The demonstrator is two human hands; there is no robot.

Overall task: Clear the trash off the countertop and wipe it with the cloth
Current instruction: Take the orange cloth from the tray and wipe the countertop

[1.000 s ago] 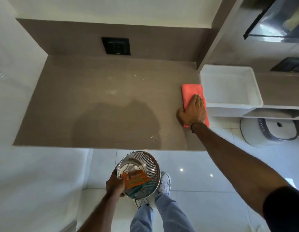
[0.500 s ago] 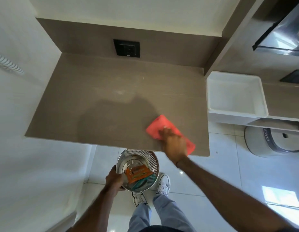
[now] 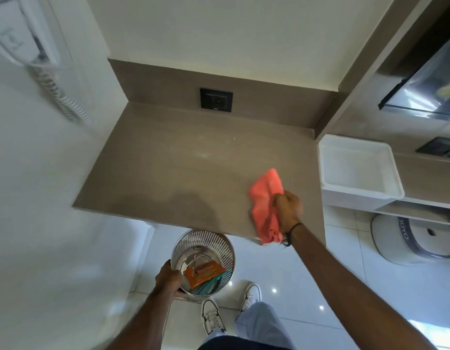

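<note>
right hand (image 3: pixel 288 210) fingers pinching bunched pink cloth (image 3: pixel 265 205) on countertop (image 3: pixel 168 173), left hand (image 3: pixel 168 277) fingers gripping perforated metal bin (image 3: pixel 206 242) rim, orange wrapper (image 3: pixel 203 272) just beside them

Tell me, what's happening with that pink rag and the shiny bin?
A person is cleaning the brown stone countertop. The right hand grips a bunched coral-pink cloth near the counter's front right edge, with part of it hanging over the edge. The left hand holds the rim of a round perforated metal bin just below the counter. An orange wrapper already lies inside. A few pale specks remain on the countertop.
</note>
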